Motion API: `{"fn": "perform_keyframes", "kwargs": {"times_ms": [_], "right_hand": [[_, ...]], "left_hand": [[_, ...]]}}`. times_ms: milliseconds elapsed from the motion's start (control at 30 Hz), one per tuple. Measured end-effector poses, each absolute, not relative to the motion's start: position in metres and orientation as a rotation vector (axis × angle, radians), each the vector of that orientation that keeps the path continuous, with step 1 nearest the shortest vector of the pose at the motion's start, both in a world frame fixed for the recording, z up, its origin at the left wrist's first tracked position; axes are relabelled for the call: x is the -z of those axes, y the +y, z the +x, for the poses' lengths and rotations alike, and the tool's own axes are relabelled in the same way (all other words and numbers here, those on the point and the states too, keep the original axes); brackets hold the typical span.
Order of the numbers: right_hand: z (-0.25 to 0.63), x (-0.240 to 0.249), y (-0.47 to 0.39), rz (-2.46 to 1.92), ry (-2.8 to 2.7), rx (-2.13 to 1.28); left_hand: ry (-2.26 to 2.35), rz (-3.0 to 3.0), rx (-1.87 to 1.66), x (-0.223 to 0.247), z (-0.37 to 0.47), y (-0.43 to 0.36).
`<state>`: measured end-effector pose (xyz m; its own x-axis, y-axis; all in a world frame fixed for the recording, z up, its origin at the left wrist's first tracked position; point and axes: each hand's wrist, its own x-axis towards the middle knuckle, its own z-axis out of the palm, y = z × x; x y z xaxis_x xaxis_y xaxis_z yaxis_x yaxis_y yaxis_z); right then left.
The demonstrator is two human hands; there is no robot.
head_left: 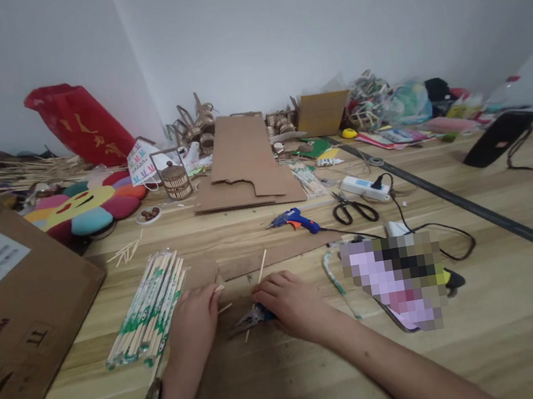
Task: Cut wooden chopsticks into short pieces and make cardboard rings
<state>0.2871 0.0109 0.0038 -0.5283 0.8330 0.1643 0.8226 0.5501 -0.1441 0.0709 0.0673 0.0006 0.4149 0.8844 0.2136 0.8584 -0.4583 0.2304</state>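
Note:
My left hand (195,322), with a watch on the wrist, is closed beside a bundle of wrapped chopsticks (146,306). A short light wooden end shows at its fingertips, and a thin wooden stick (225,308) pokes out below them; most of what it grips is hidden. My right hand (287,301) is wrapped round pliers (246,321) with blue handles, their metal jaws pointing left. Another thin stick (262,265) passes by the right fingers and reappears under the jaws. Whether the jaws grip it I cannot tell.
A blue glue gun (295,220), black scissors (353,208) and a white power strip (364,188) lie ahead. Right of my hand is a blurred-out purple object (385,282). A large carton (27,318) stands left; cardboard sheets (244,156) and a small wooden lantern-like basket (176,181) are behind.

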Motion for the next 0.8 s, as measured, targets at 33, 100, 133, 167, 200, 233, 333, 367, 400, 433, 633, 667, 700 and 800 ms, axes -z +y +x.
{"fn": "perform_keyframes", "kwargs": {"times_ms": [33,100,133,167,200,233,333,367,400,433,633,667,700,800], "right_hand": [[0.286,-0.004,0.014,-1.361,-2.627,0.003],[0.286,-0.005,0.022,-1.299,-2.717,0.142],[0.286,-0.005,0.026,-1.267,-2.754,0.203],[0.287,-0.004,0.030,-1.236,-2.787,0.252],[0.287,-0.004,0.034,-1.206,-2.812,0.290],[0.288,-0.003,0.038,-1.181,-2.829,0.319],[0.290,-0.002,0.045,-1.095,-2.853,0.379],[0.291,-0.003,0.046,-1.062,-2.855,0.396],[0.292,-0.003,0.046,-1.031,-2.854,0.416],[0.292,-0.004,0.046,-1.000,-2.854,0.437],[0.302,-0.013,0.034,-0.846,-2.816,0.577],[0.304,-0.016,0.031,-0.833,-2.784,0.602],[0.306,-0.018,0.027,-0.826,-2.742,0.626],[0.308,-0.026,0.016,-0.829,-2.591,0.691]], "left_hand": [[1.575,2.581,-0.483,0.001,0.070,0.068],[1.568,2.605,-0.529,0.005,0.069,0.070],[1.571,2.619,-0.560,0.006,0.068,0.071],[1.576,2.632,-0.597,0.007,0.067,0.071],[1.584,2.640,-0.637,0.008,0.066,0.072],[1.594,2.641,-0.675,0.008,0.066,0.072],[1.632,2.609,-0.760,0.006,0.065,0.072],[1.638,2.591,-0.774,0.004,0.065,0.071],[1.639,2.570,-0.782,0.002,0.066,0.071],[1.637,2.544,-0.786,-0.001,0.066,0.069],[1.558,2.149,-0.702,-0.017,0.078,0.058],[1.497,2.076,-0.662,-0.019,0.081,0.054],[1.417,2.022,-0.622,-0.021,0.084,0.050],[1.126,1.863,-0.492,-0.025,0.095,0.036]]}}
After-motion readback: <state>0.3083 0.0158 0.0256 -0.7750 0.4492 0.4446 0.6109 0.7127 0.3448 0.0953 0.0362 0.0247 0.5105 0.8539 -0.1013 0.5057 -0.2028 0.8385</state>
